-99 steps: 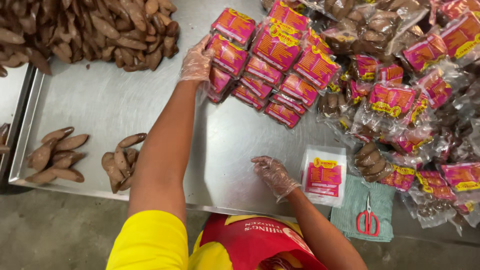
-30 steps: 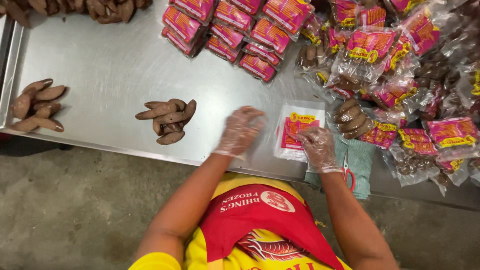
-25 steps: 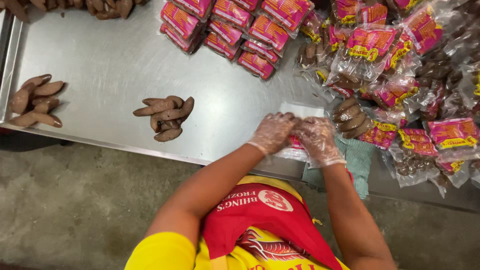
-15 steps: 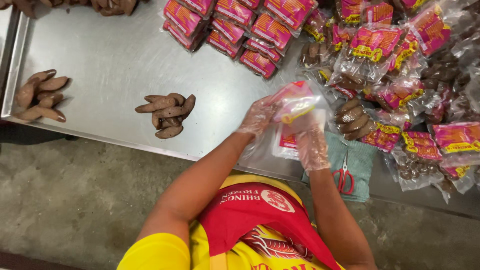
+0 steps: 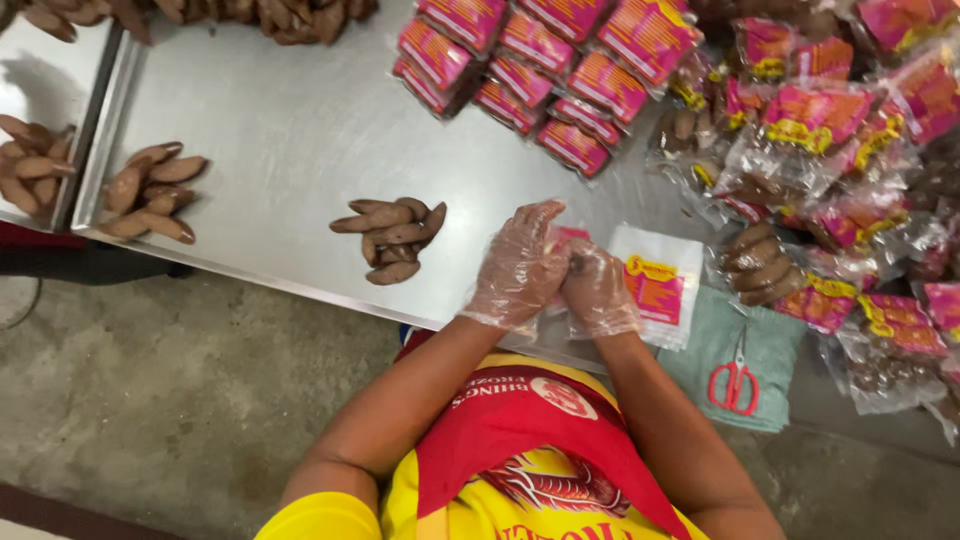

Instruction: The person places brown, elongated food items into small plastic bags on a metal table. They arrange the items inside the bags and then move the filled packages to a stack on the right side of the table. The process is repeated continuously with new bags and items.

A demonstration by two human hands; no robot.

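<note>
- At the far left a small pile of brown tubers (image 5: 150, 190) lies on the steel table (image 5: 290, 130); it sits untouched, well apart from the hands.
- Nearer the middle a second small heap of tubers (image 5: 390, 238) lies just left of the hands; since a second ago it has not been disturbed, so nothing has yet been taken from it.
- The left hand (image 5: 518, 265), in a thin clear glove, is curled over a clear plastic bag (image 5: 560, 240) with a pink label; half a second ago this bag was lifted up off the table between both hands, and now it is back down low at the table edge.
- The right hand (image 5: 597, 290), gloved too, presses close against the left, fingers closed on the same bag; how wide the bag's mouth stands I cannot tell, since the hands cover it; I judge that the bag is being worked open.
- Just right of the hands a stack of empty bags (image 5: 655, 285) lies flat; beyond it red scissors (image 5: 735, 375) rest on a green cloth (image 5: 770, 345); filled packs (image 5: 540, 60) fill the upper right.
</note>
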